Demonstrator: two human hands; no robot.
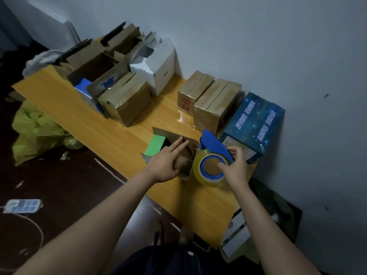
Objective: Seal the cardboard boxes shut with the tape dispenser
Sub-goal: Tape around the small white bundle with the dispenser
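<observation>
Fingers (176,146) of your left hand (165,165) lie straight and flat on the small cardboard box (190,150) at the near edge of the table (83,112). They press a brown flap down and grip nothing. Its green flap (155,144) still stands open on the far left side, so this box is not yet closed.

Your right hand (237,167) is curled round the blue tape dispenser (210,163), thumb and fingers clamped over the hub of the clear roll. You hold it just beside the box's right edge; whether the tape already touches the cardboard is hidden.

Further out, two brown boxes (208,98) stand side by side against the wall with glossy tape along their seams, and those look finished. A third brown box (125,100) to the left also shines with tape. The blue printed box (256,122) by the wall is closed, but you cannot tell from here whether it is taped.

At the far left end, the open brown boxes (93,66) and the white box (156,64) have their flaps up. By that count you are roughly midway: three look sealed, one is in hand, and several wait.
</observation>
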